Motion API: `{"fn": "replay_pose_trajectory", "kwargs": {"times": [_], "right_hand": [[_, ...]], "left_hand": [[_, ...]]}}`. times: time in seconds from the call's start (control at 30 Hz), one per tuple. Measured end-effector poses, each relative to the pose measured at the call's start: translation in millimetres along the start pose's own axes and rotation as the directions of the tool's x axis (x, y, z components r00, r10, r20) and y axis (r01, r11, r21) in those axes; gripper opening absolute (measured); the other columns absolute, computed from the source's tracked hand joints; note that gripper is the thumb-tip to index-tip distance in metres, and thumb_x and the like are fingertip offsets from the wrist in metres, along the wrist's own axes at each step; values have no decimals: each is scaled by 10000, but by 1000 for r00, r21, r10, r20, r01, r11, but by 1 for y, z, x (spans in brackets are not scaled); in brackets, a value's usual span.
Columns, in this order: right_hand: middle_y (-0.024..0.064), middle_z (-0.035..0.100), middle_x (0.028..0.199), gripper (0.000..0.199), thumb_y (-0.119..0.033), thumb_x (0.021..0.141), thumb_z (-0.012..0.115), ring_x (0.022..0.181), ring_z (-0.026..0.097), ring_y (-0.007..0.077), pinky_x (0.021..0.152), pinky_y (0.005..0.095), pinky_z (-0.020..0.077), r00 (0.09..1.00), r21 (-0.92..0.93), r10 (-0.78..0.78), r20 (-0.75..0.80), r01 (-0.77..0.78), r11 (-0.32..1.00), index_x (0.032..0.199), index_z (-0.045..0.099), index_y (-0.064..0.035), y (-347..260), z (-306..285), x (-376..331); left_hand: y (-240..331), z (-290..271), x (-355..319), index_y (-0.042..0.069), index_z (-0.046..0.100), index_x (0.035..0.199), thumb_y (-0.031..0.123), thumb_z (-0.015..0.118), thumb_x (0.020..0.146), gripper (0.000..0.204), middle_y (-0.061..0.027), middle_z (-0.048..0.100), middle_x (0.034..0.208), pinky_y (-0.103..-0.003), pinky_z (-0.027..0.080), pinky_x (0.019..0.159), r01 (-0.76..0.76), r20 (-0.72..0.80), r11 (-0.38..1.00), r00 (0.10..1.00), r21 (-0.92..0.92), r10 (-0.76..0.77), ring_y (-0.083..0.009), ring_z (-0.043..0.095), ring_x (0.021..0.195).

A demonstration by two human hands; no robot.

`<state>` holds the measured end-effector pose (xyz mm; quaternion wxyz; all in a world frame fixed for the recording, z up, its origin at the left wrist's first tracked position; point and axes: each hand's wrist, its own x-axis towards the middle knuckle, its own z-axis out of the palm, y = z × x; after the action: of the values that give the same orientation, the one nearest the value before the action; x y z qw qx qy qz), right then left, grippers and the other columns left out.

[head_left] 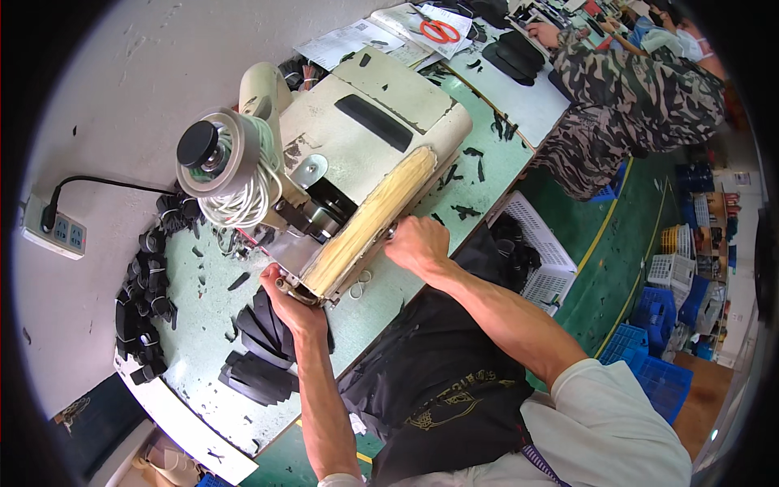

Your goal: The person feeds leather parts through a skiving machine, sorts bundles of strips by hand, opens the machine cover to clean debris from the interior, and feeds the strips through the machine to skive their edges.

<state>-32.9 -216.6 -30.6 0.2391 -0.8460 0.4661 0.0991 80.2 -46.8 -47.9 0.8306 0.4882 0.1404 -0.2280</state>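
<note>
A cream-coloured bench machine point(316, 122) with worn paint stands on the pale green tabletop. Along its front runs a yellowish wood-like strip point(373, 223), with a dark roller point(329, 215) behind it. At the strip's left end, my left hand point(294, 307) is closed round a metal fitting point(290, 286) on the machine's corner. My right hand point(418, 245) is in a fist at the front edge, its fingers on a small metal knob point(391, 232). Close to my left hand lie stacks of black flat strips point(264, 329).
Bundled black pieces point(146, 284) line the wall by a socket box point(57, 227). White cord point(239, 199) hangs on the machine's wheel. Orange scissors point(438, 32) lie on papers point(349, 45). A person in camouflage point(641, 97) works at the right, beyond a white crate point(548, 252). Black scraps litter the table.
</note>
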Motion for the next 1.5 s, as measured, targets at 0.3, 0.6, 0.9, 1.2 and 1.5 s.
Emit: {"fn": "replay_pose_trajectory", "kwargs": {"times": [0.3,0.6,0.9,1.2,1.5], "right_hand": [[229,682,789,285,-287,710,717,784,684,385,707,457,551,997,5,28,69,-28,1000,814,724,-22,-2,-4,-4],[236,677,773,235,-226,698,683,773,680,395,704,457,547,999,27,3,34,-4,1000,800,723,-18,-1,-3,2],[202,690,921,476,-436,814,654,919,660,377,800,435,518,975,-41,-114,192,124,991,1012,663,-3,19,-42,-8],[-7,651,788,145,-111,873,688,687,566,80,593,237,443,357,292,-489,-796,934,205,990,682,-26,-98,-178,-31],[82,677,852,290,-236,740,766,752,606,266,647,350,495,-36,-267,-697,-717,937,227,946,694,-45,-144,-179,-21]], "left_hand": [[-8,-8,7,109,446,906,117,401,884,50,-21,514,858,-320,474,778,47,-23,987,998,-151,-51,-156,550,826],[-14,-6,12,107,462,896,122,413,863,60,-6,469,836,-295,444,781,-33,-74,987,997,-157,21,-139,501,807],[16,-26,-48,-9,532,1185,223,579,932,347,-125,550,1112,-348,367,966,-372,120,543,888,753,444,-242,502,1046],[33,-66,-90,-39,395,1380,392,787,696,898,-165,500,1285,-461,295,1014,-183,288,-354,918,917,272,-327,415,1211],[17,-55,-84,28,492,1262,283,837,628,765,-146,471,1150,-462,326,939,-41,118,-264,952,964,282,-321,448,1120]]}}
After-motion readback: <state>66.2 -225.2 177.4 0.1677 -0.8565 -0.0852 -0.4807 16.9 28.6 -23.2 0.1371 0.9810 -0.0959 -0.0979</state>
